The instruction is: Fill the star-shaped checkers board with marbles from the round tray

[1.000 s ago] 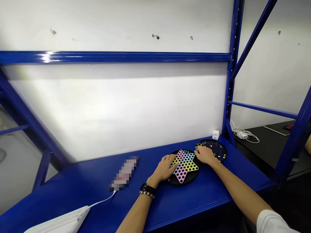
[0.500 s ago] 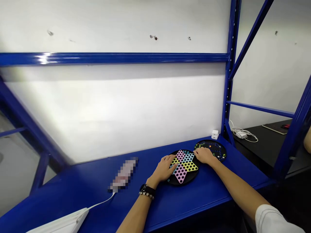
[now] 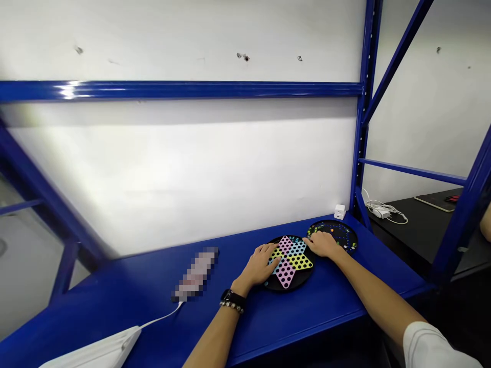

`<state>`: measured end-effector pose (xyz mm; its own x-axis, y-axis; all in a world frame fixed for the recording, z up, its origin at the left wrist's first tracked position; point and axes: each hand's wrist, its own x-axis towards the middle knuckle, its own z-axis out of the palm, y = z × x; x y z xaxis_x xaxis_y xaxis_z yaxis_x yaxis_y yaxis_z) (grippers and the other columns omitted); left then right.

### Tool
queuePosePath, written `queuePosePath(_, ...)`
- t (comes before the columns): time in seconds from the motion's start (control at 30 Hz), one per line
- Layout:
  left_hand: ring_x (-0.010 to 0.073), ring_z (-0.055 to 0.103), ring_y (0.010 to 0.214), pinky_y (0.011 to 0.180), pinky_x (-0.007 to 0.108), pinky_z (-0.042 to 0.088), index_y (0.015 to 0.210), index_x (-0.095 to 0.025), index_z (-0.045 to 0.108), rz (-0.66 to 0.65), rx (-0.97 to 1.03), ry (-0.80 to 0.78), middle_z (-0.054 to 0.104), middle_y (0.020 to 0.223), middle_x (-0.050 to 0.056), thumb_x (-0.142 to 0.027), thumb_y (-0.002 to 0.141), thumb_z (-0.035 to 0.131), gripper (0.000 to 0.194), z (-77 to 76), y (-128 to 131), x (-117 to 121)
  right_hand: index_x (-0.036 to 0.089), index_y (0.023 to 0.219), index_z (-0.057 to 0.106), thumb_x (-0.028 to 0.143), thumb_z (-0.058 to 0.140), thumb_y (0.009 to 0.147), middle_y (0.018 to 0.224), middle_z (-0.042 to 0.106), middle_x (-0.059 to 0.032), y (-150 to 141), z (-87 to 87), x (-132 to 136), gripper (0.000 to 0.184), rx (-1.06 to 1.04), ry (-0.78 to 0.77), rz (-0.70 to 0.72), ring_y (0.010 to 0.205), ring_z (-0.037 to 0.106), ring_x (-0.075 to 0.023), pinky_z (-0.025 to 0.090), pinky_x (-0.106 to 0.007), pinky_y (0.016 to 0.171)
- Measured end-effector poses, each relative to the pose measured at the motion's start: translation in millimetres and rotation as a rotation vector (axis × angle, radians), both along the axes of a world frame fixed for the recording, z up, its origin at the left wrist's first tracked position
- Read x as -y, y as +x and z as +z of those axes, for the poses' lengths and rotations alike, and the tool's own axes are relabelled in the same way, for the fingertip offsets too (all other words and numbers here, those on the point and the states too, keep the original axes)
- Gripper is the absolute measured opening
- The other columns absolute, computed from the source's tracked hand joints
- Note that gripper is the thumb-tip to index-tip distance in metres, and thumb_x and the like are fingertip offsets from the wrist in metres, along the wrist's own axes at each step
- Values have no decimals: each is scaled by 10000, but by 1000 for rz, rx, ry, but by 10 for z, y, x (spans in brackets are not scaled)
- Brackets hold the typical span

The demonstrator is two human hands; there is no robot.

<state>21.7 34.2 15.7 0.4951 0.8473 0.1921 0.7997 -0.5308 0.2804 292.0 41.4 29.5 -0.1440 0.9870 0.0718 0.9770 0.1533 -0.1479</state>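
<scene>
A round black Chinese checkers board with a pink, yellow and blue star lies on the blue shelf. My left hand rests with spread fingers on its left side, holding nothing visible. My right hand lies with fingers curled together at the board's far edge, beside a round black tray holding many small coloured marbles. The hand hides the tray's near left part, and I cannot tell whether its fingers hold a marble. A black watch and a beaded bracelet circle my left wrist.
A pixelated object lies left on the blue shelf, its white cable leading to a white device. A white plug stands behind the tray. Blue steel uprights frame the shelf. Cables lie on a black table.
Both hands stay almost where they were. The view has shifted only slightly.
</scene>
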Motion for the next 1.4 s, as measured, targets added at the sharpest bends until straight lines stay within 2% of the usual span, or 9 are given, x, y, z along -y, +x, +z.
queuePosePath(0.23,289,422,1317,1105,469,359,1382,-221,486,-9,11,11,518,1413,77,-522,954,358,538,-19,-11,-16,155,751,686,593,334,941,866,708,-150,41,-36,-46,593,-170,-3,14,872,664,-259,454,-333,799)
queuePosePath(0.4,292,432,1309,1103,460,365,1384,-218,487,-6,16,4,519,1413,73,-518,949,371,541,-6,-9,-8,214,533,439,646,243,935,474,453,-12,168,-15,-174,622,-938,40,-133,492,482,-147,405,-261,552)
queuePosePath(0.5,293,437,1306,1097,461,370,1379,-230,494,-3,17,7,522,1410,71,-524,946,370,538,2,-9,-2,232,595,358,634,202,937,468,356,40,325,36,-228,551,-1289,-48,-109,387,276,-99,292,-229,416)
queuePosePath(0.6,301,431,1309,1092,482,369,1389,-219,483,-14,20,-4,512,1421,86,-515,950,368,542,4,-13,-1,227,651,369,559,250,941,531,411,36,454,53,-243,457,-1417,-180,-48,392,246,-83,238,-212,392)
queuePosePath(0.8,294,433,1297,1093,470,374,1374,-234,495,-10,31,2,516,1417,65,-517,950,373,524,-5,-20,-2,194,633,478,438,470,890,537,439,32,348,-35,-190,355,-1145,-59,-117,481,373,-101,282,-224,493)
queuePosePath(1.0,300,419,1302,1095,488,368,1385,-225,481,-4,23,-11,504,1427,70,-523,950,362,541,-15,-22,-8,217,848,673,301,602,800,876,677,-28,175,-61,-90,120,-389,50,13,868,597,-188,381,-259,713)
queuePosePath(1.17,305,432,1298,1086,480,380,1381,-231,492,-5,33,5,515,1419,69,-525,948,372,537,-8,-18,0,210,938,682,321,612,794,944,677,-56,184,-81,-96,195,-304,-7,3,929,603,-211,402,-276,746)
queuePosePath(1.27,315,430,1303,1075,487,391,1386,-212,490,-3,26,-2,510,1423,86,-512,950,370,542,0,-13,3,178,776,633,381,596,814,711,607,-18,217,-34,-133,209,-587,-22,9,717,568,-160,394,-250,650)
queuePosePath(1.4,310,433,1305,1085,487,377,1394,-194,479,-17,13,7,515,1415,101,-525,955,354,564,-4,-16,-7,190,773,533,520,396,903,516,360,69,385,125,-173,381,-1393,-212,0,411,283,-87,261,-211,424)
